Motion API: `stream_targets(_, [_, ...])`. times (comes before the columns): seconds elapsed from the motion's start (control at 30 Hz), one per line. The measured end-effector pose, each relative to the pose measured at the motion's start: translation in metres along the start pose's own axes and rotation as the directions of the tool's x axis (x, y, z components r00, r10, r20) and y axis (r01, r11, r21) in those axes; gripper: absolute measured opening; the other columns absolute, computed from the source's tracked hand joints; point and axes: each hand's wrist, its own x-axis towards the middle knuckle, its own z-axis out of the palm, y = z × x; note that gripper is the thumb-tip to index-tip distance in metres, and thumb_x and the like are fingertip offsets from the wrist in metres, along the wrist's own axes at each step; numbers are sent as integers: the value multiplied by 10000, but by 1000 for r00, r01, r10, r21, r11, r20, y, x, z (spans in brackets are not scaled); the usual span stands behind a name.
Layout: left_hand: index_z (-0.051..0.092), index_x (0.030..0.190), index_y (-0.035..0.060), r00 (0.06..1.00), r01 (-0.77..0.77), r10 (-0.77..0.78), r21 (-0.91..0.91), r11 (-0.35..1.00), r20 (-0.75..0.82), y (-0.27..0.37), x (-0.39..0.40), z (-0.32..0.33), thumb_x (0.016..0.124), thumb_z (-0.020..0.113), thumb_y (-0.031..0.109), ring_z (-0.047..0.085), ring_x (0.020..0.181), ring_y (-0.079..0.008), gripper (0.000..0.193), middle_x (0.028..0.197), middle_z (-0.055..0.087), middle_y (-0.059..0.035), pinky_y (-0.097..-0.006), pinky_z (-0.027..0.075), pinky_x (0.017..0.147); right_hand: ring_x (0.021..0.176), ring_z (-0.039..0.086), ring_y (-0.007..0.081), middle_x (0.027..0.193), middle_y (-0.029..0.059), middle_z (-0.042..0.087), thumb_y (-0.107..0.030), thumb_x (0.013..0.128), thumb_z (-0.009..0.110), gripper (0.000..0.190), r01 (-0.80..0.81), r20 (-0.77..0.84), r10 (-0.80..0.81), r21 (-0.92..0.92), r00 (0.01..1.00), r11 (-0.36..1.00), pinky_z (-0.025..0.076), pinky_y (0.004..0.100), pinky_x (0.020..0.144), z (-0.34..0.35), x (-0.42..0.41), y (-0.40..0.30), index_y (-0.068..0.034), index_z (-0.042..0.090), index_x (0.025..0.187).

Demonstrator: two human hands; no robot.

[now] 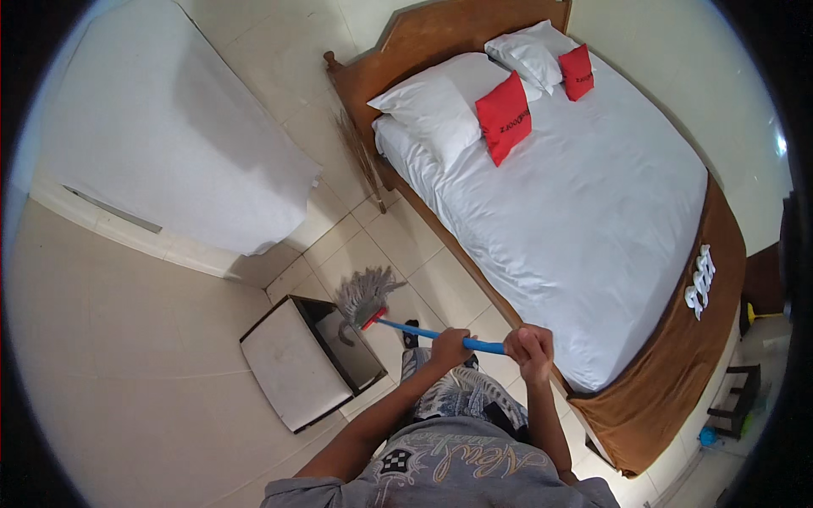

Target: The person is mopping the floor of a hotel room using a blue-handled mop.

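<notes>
A string mop with a blue handle [416, 331] slants across in front of my body. My left hand [452, 347] grips the handle partway along, and my right hand [531, 352] is closed around its upper end. At the far end a red clamp [373, 319] joins the handle to a grey mop head [366, 292]. Its strands spread out beside a small cabinet and look slightly blurred. Beneath them lies the tiled floor [385, 236]; whether every strand touches it I cannot tell.
A small open-sided cabinet [298, 368] stands at the left. The bed [571, 209], with a wooden frame and red cushions, fills the right. A stick broom [362, 159] leans by the headboard. White cloth [190, 120] hangs at the upper left. A dark stool [737, 400] stands far right.
</notes>
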Motion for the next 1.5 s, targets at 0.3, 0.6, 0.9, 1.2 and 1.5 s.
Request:
stream_targets(0.3, [475,586,71,979,-196,169,-324,925,-110,97,11,45,752,578,211,512,648,-288,240,601,512,-84,-408,406,557,373,272,81,418,9,326,-175,846,446,408,312,89,-303,-415,949,855,202,243,373,-30,-63,-59,-52,303,483])
stream_targets(0.6, [523,635,77,996,-47,64,-236,971,68,88,-37,37,755,544,206,529,722,-294,177,650,539,-81,-421,445,617,358,290,91,417,14,348,-185,820,471,389,142,101,-122,-224,987,964,200,254,360,-22,-90,-58,-38,361,477])
stream_targets(0.9, [577,661,76,993,112,-115,-111,987,-14,23,-126,13,675,580,221,552,754,-320,146,702,579,-136,-436,447,635,382,286,87,445,1,311,-174,855,457,392,-128,180,102,138,978,982,226,250,381,-15,-106,25,-65,340,498])
stream_targets(1.2, [540,611,75,998,-45,41,-101,994,-45,31,-134,32,732,594,253,534,660,-330,221,627,552,-115,-440,422,561,373,264,66,422,-12,344,-195,818,483,363,11,72,-3,-113,997,993,180,255,372,1,-147,-6,-20,424,506])
stream_targets(1.5, [528,635,44,990,-3,41,-274,962,131,67,-115,16,770,515,206,517,774,-284,211,688,553,-92,-401,444,636,393,300,165,472,60,333,-41,687,514,205,252,198,-167,-571,966,781,208,310,405,36,-189,-15,5,390,531])
